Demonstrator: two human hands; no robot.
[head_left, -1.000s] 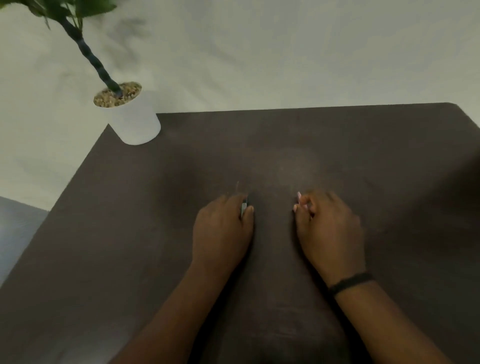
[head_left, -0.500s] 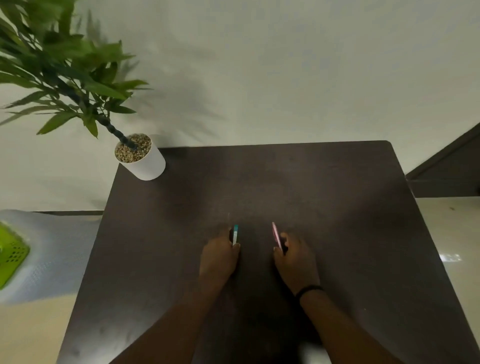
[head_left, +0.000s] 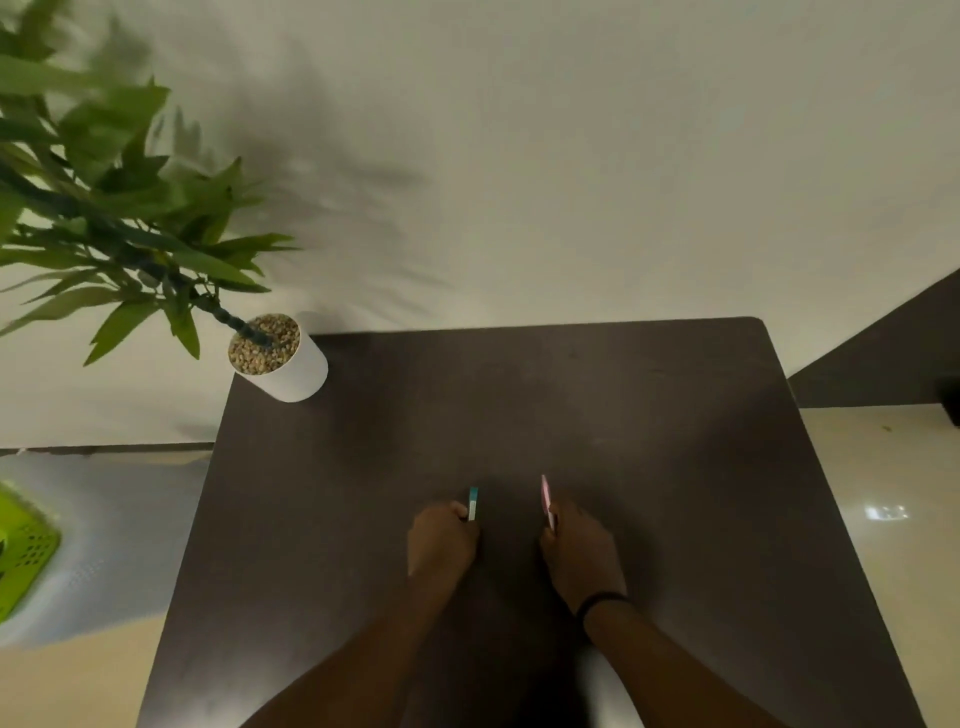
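Single head-worn view, steeply down over a dark table.

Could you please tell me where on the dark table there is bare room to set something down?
Bare top lies between the white plant pot and the table's far right corner, and along the right edge. It is crowded only where the left hand and right hand hold small items.

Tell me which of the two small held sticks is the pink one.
The pink stick, pinched in the right hand; the left hand holds a teal-and-white stick.
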